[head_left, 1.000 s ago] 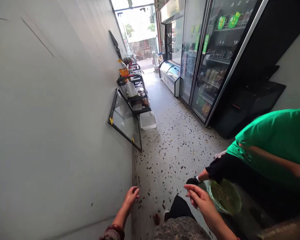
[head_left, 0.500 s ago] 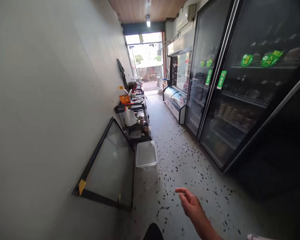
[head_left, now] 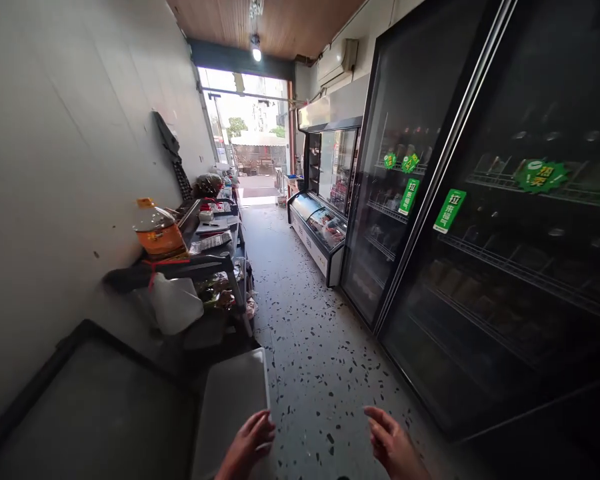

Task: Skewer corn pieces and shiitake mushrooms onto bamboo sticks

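My left hand (head_left: pixel 250 440) hangs at the bottom of the view, its fingers loosely bent, with nothing visible in it. It overlaps the edge of a white plastic tub (head_left: pixel 233 393) on the floor below; I see no sign of a grip on the tub. Lower right of centre, my right hand (head_left: pixel 391 441) hovers over the speckled floor (head_left: pixel 310 353), the index finger reaching forward and the others bent. It holds nothing.
Along the left wall a dark cart (head_left: pixel 215 263) carries an orange-filled bottle (head_left: pixel 157 230) and a white bag (head_left: pixel 175 303). A black-framed glass panel (head_left: pixel 100 407) leans nearby. Tall glass-door fridges (head_left: pixel 420 280) line the right, with a display cooler (head_left: pixel 320 227) beyond. A bright doorway (head_left: pixel 257 160) lies ahead.
The view has moved forward along the aisle, so the cart, tub and fridges look closer. My left hand has come into view; my right hand stays at the lower right.
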Demonstrator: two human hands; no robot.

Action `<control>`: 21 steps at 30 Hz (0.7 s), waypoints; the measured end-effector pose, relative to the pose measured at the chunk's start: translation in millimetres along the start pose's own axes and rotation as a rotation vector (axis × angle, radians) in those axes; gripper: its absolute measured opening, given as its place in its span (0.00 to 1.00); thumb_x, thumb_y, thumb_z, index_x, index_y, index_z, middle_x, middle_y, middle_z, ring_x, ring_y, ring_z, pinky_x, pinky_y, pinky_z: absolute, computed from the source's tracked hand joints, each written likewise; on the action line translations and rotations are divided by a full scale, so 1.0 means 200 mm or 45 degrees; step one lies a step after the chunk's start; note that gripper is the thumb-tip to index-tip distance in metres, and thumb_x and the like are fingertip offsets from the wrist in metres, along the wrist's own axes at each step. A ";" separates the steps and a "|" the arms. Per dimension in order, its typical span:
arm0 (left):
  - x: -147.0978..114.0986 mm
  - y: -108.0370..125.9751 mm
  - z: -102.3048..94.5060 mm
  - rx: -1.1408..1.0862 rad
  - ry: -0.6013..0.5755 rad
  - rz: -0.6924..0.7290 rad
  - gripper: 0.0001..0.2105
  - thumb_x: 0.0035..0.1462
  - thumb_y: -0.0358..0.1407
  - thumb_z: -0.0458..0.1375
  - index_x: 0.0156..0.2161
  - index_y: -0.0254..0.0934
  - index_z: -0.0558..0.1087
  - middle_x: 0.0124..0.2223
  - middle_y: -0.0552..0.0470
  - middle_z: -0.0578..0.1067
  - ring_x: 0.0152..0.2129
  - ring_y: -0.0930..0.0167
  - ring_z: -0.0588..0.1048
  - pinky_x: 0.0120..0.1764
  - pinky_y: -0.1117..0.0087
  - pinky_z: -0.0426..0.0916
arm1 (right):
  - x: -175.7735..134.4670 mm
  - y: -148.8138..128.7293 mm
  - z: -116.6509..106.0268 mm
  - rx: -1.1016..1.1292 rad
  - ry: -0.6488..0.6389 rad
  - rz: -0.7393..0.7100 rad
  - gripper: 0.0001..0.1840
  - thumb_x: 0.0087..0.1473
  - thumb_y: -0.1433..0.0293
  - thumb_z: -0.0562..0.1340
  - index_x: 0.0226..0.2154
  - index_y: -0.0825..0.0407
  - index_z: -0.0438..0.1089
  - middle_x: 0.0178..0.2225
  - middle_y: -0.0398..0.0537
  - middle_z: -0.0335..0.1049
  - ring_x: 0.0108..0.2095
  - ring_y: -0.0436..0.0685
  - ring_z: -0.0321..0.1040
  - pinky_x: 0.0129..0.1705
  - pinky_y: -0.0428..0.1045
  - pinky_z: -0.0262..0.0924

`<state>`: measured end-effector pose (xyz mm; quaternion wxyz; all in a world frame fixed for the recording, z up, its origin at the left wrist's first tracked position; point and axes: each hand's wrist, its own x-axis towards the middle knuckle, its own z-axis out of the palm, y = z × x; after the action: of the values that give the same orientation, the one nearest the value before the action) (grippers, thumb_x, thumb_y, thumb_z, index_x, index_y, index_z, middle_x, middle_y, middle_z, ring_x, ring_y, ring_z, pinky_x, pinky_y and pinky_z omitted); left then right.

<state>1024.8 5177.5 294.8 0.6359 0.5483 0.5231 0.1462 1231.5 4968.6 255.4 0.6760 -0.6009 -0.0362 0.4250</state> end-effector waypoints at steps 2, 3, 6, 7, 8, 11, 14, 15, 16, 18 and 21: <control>0.21 0.32 0.12 -0.166 -0.293 0.202 0.23 0.56 0.52 0.59 0.48 0.36 0.74 0.40 0.45 0.78 0.37 0.65 0.77 0.40 0.65 0.72 | 0.19 -0.16 -0.05 0.061 0.161 0.047 0.29 0.27 0.53 0.76 0.35 0.48 0.76 0.16 0.38 0.63 0.18 0.50 0.63 0.20 0.44 0.56; 0.32 0.48 0.19 -0.197 -0.473 0.322 0.25 0.55 0.54 0.60 0.49 0.36 0.74 0.42 0.44 0.78 0.38 0.64 0.77 0.41 0.65 0.71 | 0.30 -0.24 -0.06 0.084 0.215 0.046 0.29 0.27 0.53 0.76 0.35 0.47 0.76 0.17 0.40 0.65 0.19 0.51 0.66 0.20 0.44 0.58; 0.68 0.87 0.39 0.017 -0.859 0.505 0.29 0.55 0.57 0.57 0.53 0.37 0.73 0.46 0.41 0.77 0.39 0.63 0.77 0.43 0.63 0.72 | 0.71 -0.51 -0.02 0.064 0.260 -0.043 0.27 0.32 0.51 0.75 0.36 0.48 0.78 0.25 0.45 0.73 0.24 0.54 0.71 0.23 0.46 0.63; 0.81 0.96 0.44 0.157 -0.892 0.554 0.28 0.56 0.55 0.57 0.55 0.38 0.72 0.49 0.39 0.76 0.40 0.62 0.76 0.43 0.62 0.72 | 0.87 -0.61 0.02 0.028 0.254 -0.109 0.28 0.35 0.50 0.73 0.37 0.48 0.78 0.28 0.47 0.75 0.26 0.55 0.72 0.24 0.46 0.64; 0.95 1.04 0.48 0.310 -0.873 0.607 0.27 0.57 0.53 0.57 0.57 0.40 0.71 0.52 0.38 0.74 0.42 0.61 0.76 0.45 0.61 0.72 | 1.04 -0.72 0.08 -0.017 0.251 -0.190 0.29 0.39 0.48 0.72 0.39 0.49 0.78 0.31 0.49 0.76 0.29 0.56 0.73 0.26 0.47 0.65; 1.34 1.25 0.50 0.659 -0.594 0.829 0.32 0.54 0.41 0.62 0.64 0.45 0.63 0.65 0.38 0.62 0.57 0.55 0.68 0.54 0.56 0.68 | 1.53 -1.08 0.36 -0.199 0.237 -0.458 0.33 0.48 0.46 0.65 0.48 0.51 0.74 0.43 0.55 0.76 0.38 0.60 0.75 0.35 0.50 0.69; 1.65 1.49 0.42 0.825 -0.164 1.147 0.41 0.52 0.37 0.63 0.69 0.49 0.51 0.73 0.43 0.43 0.68 0.50 0.48 0.62 0.45 0.55 | 1.91 -1.43 0.73 -0.566 0.090 -0.784 0.36 0.56 0.50 0.61 0.62 0.48 0.61 0.60 0.57 0.65 0.56 0.65 0.67 0.54 0.59 0.65; 1.75 1.59 0.38 0.867 -0.011 1.254 0.43 0.53 0.38 0.63 0.69 0.50 0.48 0.74 0.45 0.38 0.68 0.49 0.44 0.62 0.42 0.51 | 2.02 -1.53 0.86 -0.724 0.008 -0.938 0.37 0.58 0.53 0.60 0.66 0.46 0.53 0.65 0.56 0.56 0.62 0.66 0.59 0.59 0.61 0.60; 1.85 1.68 0.33 0.918 0.112 1.312 0.43 0.54 0.39 0.63 0.70 0.52 0.45 0.74 0.47 0.34 0.69 0.49 0.40 0.63 0.40 0.48 | 2.12 -1.61 0.98 -0.876 -0.071 -1.084 0.39 0.60 0.55 0.60 0.68 0.45 0.48 0.69 0.55 0.49 0.66 0.66 0.51 0.63 0.62 0.54; 2.08 1.83 0.26 0.930 0.304 1.376 0.45 0.55 0.41 0.62 0.70 0.50 0.40 0.74 0.45 0.32 0.69 0.51 0.38 0.63 0.40 0.47 | 2.34 -1.74 1.22 -1.122 -0.214 -1.371 0.40 0.59 0.58 0.62 0.68 0.44 0.47 0.71 0.54 0.42 0.69 0.68 0.41 0.67 0.65 0.44; 2.55 1.97 0.16 1.029 0.204 1.346 0.32 0.54 0.42 0.63 0.64 0.44 0.62 0.66 0.42 0.64 0.65 0.52 0.56 0.64 0.41 0.45 | 2.73 -1.80 1.50 -1.288 -0.350 -1.541 0.22 0.59 0.62 0.62 0.56 0.45 0.67 0.57 0.54 0.68 0.63 0.67 0.56 0.66 0.67 0.41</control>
<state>1412.5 5687.6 366.7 0.1823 0.9133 0.2435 0.2708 1601.0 5571.1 389.2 0.4242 -0.6531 -0.6272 -0.0133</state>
